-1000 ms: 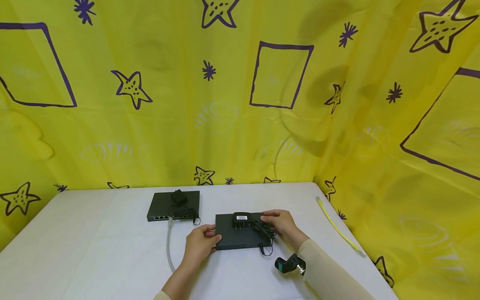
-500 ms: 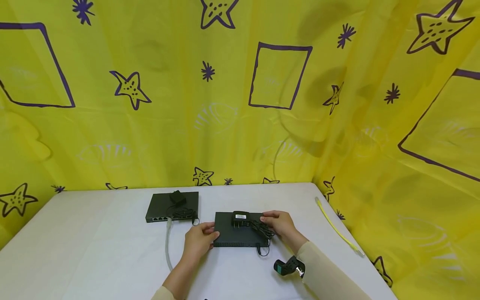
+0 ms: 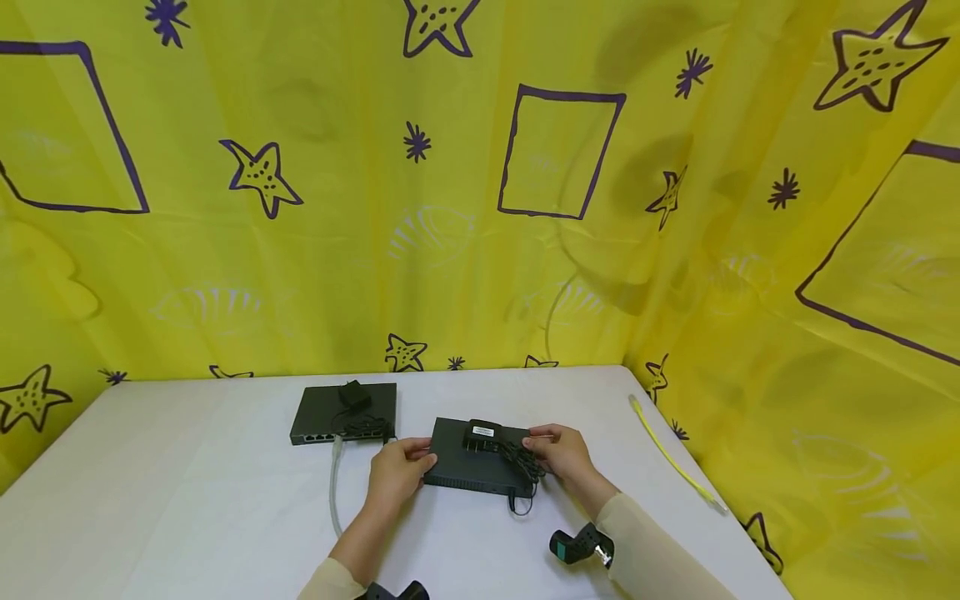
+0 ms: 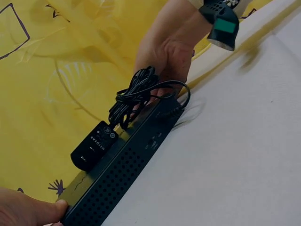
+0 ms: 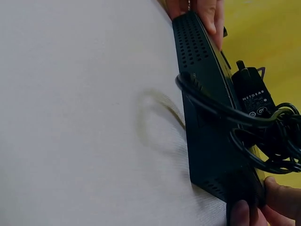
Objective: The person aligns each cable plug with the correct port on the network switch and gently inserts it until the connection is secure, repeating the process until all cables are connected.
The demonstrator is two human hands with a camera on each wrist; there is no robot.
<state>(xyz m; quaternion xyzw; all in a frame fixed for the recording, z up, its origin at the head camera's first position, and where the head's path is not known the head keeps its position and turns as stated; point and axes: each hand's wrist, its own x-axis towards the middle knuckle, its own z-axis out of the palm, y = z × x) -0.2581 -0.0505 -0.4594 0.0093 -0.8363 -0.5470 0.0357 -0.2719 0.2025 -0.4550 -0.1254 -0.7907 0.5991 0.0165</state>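
Both hands grip a flat black network switch (image 3: 454, 457) low over the white table. My left hand (image 3: 395, 473) pinches its left end, thumb on top; my right hand (image 3: 566, 458) holds the right end near the far corner. On the switch lies a black power adapter (image 3: 482, 435), marked NETGEAR in the right wrist view, beside its bundled cord (image 3: 525, 461). One end of that cord plugs into the near side, by the right corner. Rows of round vent holes (image 4: 115, 176) line this side in the left wrist view.
A second black switch (image 3: 309, 414) sits at the back left with its own adapter (image 3: 355, 395) on top and a grey network cable (image 3: 334, 492) in a front port. A yellow network cable (image 3: 672, 457) lies along the right table edge. Yellow curtains (image 3: 337, 275) enclose the table.
The held switch has shifted slightly back and turned clockwise, its right end now nearer me. Both hands have moved with it. The second switch and yellow cable stay put.
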